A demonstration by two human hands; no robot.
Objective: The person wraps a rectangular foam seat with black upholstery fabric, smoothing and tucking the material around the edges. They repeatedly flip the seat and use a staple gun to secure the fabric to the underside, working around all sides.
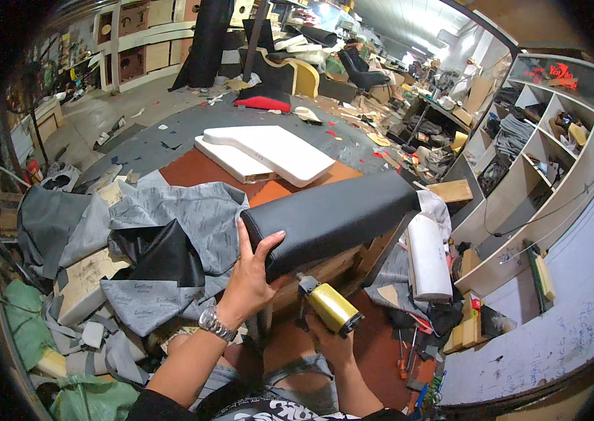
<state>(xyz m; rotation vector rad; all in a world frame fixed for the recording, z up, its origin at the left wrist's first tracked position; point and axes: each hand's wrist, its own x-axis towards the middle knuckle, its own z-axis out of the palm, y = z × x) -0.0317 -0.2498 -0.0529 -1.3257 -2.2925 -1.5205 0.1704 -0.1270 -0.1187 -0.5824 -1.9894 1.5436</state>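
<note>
A long black upholstered pad (332,219) with a rounded top lies across in front of me. My left hand (249,286), with a metal watch on the wrist, grips its near left end, the fingers spread over the end face and edge. Below the pad, my right hand (328,345) is closed round the handle of a staple gun (333,307) with a gold-yellow cylindrical body. The gun's grey nose points up and left toward the pad's lower edge; whether it touches cannot be made out. Most right fingers are hidden behind the gun.
White foam-like panels (269,151) lie on brown board beyond the pad. Grey fabric and black leatherette (171,210) are heaped at left. A white padded piece (429,258) leans at right, near screwdrivers (406,361). A shelf unit (521,175) stands far right; scraps litter the floor.
</note>
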